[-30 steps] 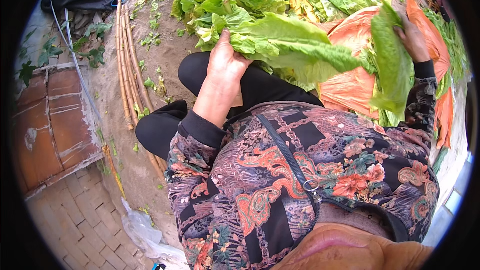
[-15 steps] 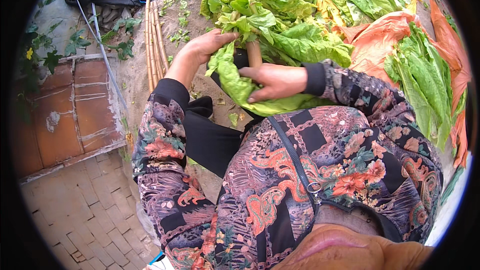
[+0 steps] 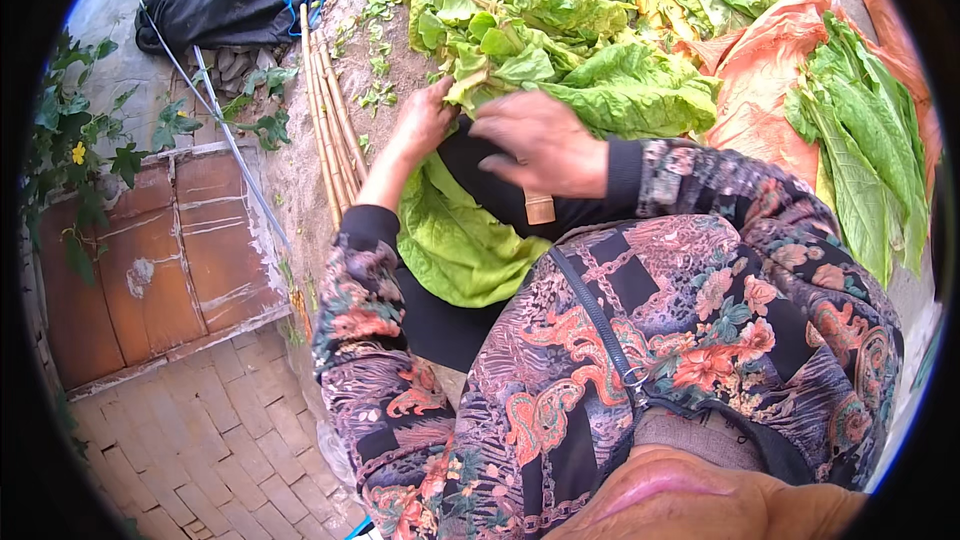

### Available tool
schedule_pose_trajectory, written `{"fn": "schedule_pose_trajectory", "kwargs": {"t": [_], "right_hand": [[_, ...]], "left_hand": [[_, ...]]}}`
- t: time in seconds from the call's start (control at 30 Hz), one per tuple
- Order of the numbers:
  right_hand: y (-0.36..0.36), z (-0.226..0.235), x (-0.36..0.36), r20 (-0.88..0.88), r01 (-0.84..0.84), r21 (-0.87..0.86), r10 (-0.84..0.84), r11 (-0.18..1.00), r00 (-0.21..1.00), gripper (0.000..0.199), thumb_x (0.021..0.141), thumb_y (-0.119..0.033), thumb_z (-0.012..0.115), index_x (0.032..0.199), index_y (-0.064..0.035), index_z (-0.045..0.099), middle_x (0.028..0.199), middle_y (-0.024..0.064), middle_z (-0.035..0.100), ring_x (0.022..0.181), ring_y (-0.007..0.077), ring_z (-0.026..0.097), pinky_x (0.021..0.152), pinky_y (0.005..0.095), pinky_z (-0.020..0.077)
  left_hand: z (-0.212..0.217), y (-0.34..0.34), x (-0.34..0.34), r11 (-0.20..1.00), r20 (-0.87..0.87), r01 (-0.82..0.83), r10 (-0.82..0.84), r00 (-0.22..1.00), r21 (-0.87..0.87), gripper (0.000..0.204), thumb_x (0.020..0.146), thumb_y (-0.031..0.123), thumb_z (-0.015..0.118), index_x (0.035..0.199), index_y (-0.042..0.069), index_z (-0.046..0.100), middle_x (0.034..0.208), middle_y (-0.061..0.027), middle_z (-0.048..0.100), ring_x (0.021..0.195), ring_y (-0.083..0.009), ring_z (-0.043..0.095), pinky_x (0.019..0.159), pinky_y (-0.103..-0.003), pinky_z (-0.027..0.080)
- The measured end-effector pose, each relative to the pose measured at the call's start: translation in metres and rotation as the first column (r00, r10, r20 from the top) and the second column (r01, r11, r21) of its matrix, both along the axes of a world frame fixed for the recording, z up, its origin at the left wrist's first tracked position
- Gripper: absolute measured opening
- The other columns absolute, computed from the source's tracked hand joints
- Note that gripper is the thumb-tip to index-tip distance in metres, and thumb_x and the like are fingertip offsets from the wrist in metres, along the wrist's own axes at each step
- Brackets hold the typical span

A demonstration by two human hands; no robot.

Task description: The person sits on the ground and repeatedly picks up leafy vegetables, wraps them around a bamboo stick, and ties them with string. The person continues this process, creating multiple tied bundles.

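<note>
A large green leaf (image 3: 460, 240) hangs down over my left thigh, spread across the dark trousers. My left hand (image 3: 425, 120) is closed around its upper end, beside the leaf pile; the fingertips are partly hidden. My right hand (image 3: 545, 147) hovers over my lap with thumb and fingers apart, near the edge of the pile, and I see nothing in it. Below its wrist shows the cut end of a bamboo stick (image 3: 539, 208); the hand and sleeve hide part of it. The big pile of green leaves (image 3: 560, 15) lies just beyond both hands.
Several bamboo sticks (image 3: 325, 120) lie on the sandy ground at left. Further left are a rusty brown panel (image 3: 150, 260), a leafy vine (image 3: 85, 140) and a black bag (image 3: 225, 0). More long leaves (image 3: 870, 140) rest on orange sheeting (image 3: 760, 90) at right.
The leaf has swung from across my lap to the left side. My right hand has let go of it and risen slightly; my left hand has shifted a little down.
</note>
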State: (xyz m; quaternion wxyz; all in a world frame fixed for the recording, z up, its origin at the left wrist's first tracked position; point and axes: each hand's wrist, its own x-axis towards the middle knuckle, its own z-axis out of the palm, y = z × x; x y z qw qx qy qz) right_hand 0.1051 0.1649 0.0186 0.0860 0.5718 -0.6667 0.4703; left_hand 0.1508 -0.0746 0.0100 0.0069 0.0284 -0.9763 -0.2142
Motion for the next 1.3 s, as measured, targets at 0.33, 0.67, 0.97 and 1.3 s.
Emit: {"fn": "schedule_pose_trajectory", "kwargs": {"t": [0.33, 0.67, 0.97, 1.3], "right_hand": [[0.011, -0.117, -0.059, 0.264, 0.213, 0.226, -0.270, 0.951, 0.926, 0.027, 0.085, -0.026, 0.059, 0.085, 0.0006, 0.052, 0.079, 0.0208, 0.057, 0.077, 0.0408, 0.056, 0.067, 0.0449, 0.0453], [-0.007, -0.103, -0.051, 0.528, 0.175, 0.115, -0.210, 0.978, 0.823, 0.027, 0.089, -0.026, 0.054, 0.084, 0.0003, 0.053, 0.074, 0.0250, 0.056, 0.073, 0.0421, 0.057, 0.063, 0.0451, 0.0448], [-0.037, -0.075, -0.039, 0.363, 0.206, 0.294, -0.308, 0.933, 0.880, 0.028, 0.087, -0.028, 0.050, 0.091, -0.0010, 0.054, 0.083, 0.0221, 0.061, 0.082, 0.0398, 0.059, 0.072, 0.0480, 0.0458], [0.044, -0.027, -0.085, 0.662, -0.331, 0.417, -0.034, 0.847, 0.748, 0.036, 0.093, -0.029, 0.054, 0.111, 0.0013, 0.057, 0.095, 0.0060, 0.062, 0.083, 0.0148, 0.053, 0.074, 0.0308, 0.0455]], "left_hand": [[0.038, 0.021, -0.039, 0.796, -0.316, 0.187, -0.427, 0.847, -0.576, 0.015, 0.074, 0.003, 0.057, 0.087, 0.011, 0.057, 0.076, -0.0052, 0.052, 0.073, -0.0242, 0.055, 0.066, -0.036, 0.046], [-0.032, 0.054, 0.002, 0.991, -0.525, -0.103, 0.133, 0.840, 0.085, 0.050, 0.071, -0.001, 0.063, 0.118, 0.007, 0.051, 0.114, -0.0150, 0.053, 0.106, -0.0354, 0.050, 0.093, -0.042, 0.040], [0.007, 0.092, 0.077, 0.920, -0.104, -0.230, 0.208, 0.973, -0.316, 0.067, 0.079, 0.046, 0.063, 0.122, -0.002, 0.050, 0.129, -0.0197, 0.047, 0.122, -0.0385, 0.040, 0.101, -0.050, 0.030], [0.012, 0.075, 0.111, 0.893, -0.383, -0.414, 0.449, 0.807, 0.177, 0.028, 0.082, 0.025, 0.064, 0.101, 0.004, 0.062, 0.099, -0.0140, 0.061, 0.095, -0.0317, 0.057, 0.079, -0.040, 0.046]]}}
